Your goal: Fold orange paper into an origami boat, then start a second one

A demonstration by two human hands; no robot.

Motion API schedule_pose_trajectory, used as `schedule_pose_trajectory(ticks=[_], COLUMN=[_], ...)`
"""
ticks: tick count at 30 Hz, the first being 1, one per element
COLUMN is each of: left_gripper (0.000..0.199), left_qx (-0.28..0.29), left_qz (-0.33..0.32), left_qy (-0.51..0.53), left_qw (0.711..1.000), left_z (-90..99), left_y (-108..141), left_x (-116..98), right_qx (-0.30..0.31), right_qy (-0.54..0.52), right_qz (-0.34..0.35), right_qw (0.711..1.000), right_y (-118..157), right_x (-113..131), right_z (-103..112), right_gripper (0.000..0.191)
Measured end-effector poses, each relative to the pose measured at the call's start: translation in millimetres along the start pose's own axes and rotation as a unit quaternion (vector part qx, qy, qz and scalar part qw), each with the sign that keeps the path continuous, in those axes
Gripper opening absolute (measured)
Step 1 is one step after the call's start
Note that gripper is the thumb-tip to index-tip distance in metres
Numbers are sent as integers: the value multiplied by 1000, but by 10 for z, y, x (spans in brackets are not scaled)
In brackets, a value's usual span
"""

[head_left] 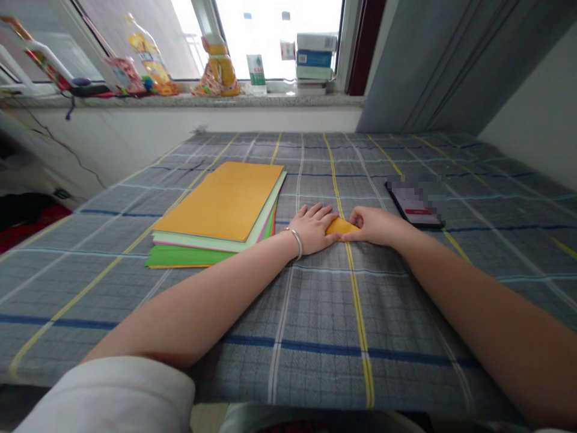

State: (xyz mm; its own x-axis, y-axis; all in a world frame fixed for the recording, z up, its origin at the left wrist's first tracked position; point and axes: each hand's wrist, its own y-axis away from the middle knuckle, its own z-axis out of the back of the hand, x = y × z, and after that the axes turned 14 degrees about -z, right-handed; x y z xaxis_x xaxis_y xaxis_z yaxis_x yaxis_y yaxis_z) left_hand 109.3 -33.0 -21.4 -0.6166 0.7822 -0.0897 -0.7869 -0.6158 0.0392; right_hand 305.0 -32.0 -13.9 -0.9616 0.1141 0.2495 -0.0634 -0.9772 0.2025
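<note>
A small piece of folded orange paper (341, 227) lies on the checked cloth between my two hands. My left hand (313, 228), with a silver bangle at the wrist, rests flat over the paper's left part, its fingers spread. My right hand (372, 226) pinches the paper's right end between thumb and curled fingers. The part of the paper under my left hand is hidden. Left of my hands sits a stack of coloured sheets, with an orange sheet (225, 198) on top and green ones (189, 257) lower down.
A phone (415, 204) lies on the checked tablecloth (315, 307) beyond my right forearm. Behind the table, the windowsill (171, 102) holds an orange drink bottle (151, 57), a white-and-green tube (256, 73) and stacked boxes (314, 59). A grey curtain hangs at the right.
</note>
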Motion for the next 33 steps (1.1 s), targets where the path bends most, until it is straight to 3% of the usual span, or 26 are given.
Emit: schedule_pose_trajectory(ticks=[20, 28, 33], left_gripper=[67, 69, 69], left_qx=[1, 2, -13], left_qz=[5, 3, 0], left_qy=[12, 27, 30], left_qw=[1000, 1000, 999], left_z=[15, 43, 36], left_y=[-6, -2, -4], left_x=[12, 14, 27], right_qx=[61, 135, 178], right_qy=[55, 48, -2], right_qz=[-35, -67, -24], right_qw=[996, 987, 984], right_y=[-3, -45, -42], right_x=[-194, -286, -364], right_z=[191, 242, 290], right_gripper=[30, 24, 15])
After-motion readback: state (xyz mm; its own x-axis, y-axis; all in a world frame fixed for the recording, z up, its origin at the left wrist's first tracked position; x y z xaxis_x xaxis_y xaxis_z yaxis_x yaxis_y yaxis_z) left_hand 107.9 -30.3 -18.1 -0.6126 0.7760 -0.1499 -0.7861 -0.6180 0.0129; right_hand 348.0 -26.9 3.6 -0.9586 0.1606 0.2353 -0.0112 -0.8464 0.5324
